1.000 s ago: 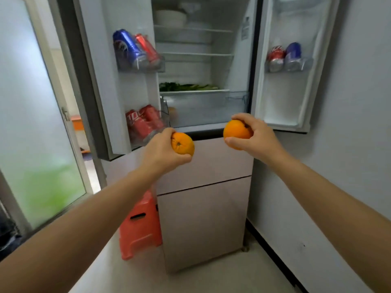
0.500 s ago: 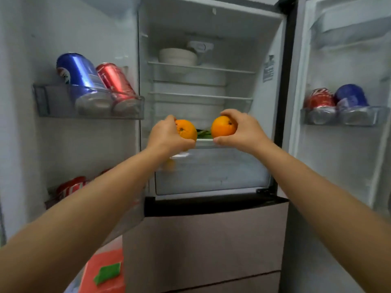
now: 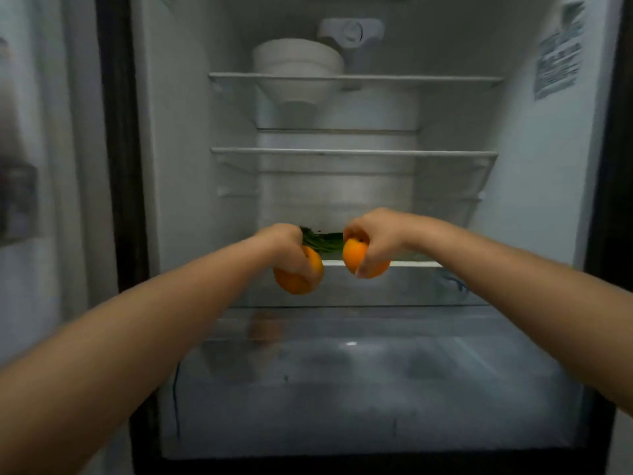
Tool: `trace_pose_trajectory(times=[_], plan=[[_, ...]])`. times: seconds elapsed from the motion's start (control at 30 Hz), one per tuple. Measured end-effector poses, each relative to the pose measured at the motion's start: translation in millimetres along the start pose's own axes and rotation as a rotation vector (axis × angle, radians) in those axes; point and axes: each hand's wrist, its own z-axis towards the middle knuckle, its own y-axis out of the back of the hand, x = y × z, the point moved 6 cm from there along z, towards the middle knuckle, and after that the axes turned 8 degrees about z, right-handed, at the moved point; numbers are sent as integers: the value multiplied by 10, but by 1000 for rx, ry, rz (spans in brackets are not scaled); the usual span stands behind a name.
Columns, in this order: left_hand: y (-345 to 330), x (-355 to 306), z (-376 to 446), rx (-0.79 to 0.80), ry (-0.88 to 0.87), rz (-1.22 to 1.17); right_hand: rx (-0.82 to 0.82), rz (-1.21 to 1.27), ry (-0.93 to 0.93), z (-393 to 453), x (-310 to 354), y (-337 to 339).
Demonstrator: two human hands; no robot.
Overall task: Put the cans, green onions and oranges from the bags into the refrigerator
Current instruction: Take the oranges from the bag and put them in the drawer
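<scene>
Two round oranges sit in my grip inside the open white refrigerator [image 3: 191,166]: my left hand [image 3: 287,250] clasps one orange [image 3: 298,279], my right hand [image 3: 375,240] the other orange [image 3: 356,257], above its clear crisper drawer [image 3: 342,389]. Stacked white bowls [image 3: 297,63] occupy the top shelf; dark green onions [image 3: 325,241] lie behind.

The view closed in on the fridge [image 3: 534,214]; both hands [image 3: 284,245] [image 3: 375,234] carried their oranges [image 3: 298,281] [image 3: 356,257] inward to frame centre, over the drawer [image 3: 342,371].

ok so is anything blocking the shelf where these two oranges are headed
Partly. The green onions already lie on the shelf just behind both oranges. To the right of them the shelf looks bare, and nothing stands in front of its edge.
</scene>
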Motion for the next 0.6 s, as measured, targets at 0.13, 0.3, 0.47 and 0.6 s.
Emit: trace_pose_trajectory(times=[0.13, 0.3, 0.47, 0.6], plan=[[-344, -122, 438, 194, -39, 136, 274, -124, 74, 436, -215, -368], [-628, -239, 809, 263, -145, 232, 491, -150, 169, 772, -321, -729], [-1028, -148, 1049, 367, -149, 247, 520, -199, 173, 939, -422, -984], [-1319, -62, 1077, 405, -118, 213, 449, -126, 137, 1034, -484, -1296]])
